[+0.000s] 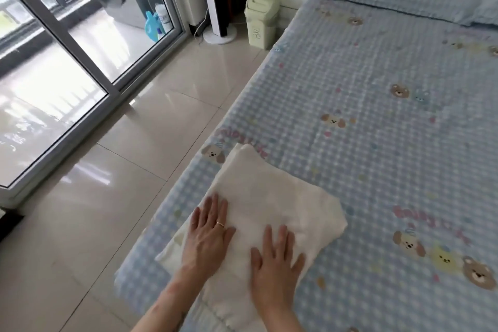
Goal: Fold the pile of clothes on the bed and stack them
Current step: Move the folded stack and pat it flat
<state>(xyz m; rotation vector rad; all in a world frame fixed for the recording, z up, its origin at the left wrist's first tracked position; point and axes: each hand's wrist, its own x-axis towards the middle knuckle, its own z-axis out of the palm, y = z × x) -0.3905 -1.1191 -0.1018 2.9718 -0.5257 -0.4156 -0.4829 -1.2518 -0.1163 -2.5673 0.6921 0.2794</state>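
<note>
Head view: left hand (207, 232) and right hand (275, 261) press flat, fingers straight, on the folded cream cloth (269, 197) near the bed (377, 143) edge. It looks soft, light and limp; best lifted by its folded edges. Beyond lie glossy floor tiles (121, 170) and a glass door (67, 48).

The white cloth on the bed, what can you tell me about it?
The cloth is cream-white, soft-looking fabric, folded into a rough rectangle with layered edges showing at its far corner. It lies flat near the bed's left edge. The left hand and right hand press flat on its near part, fingers straight.
</note>
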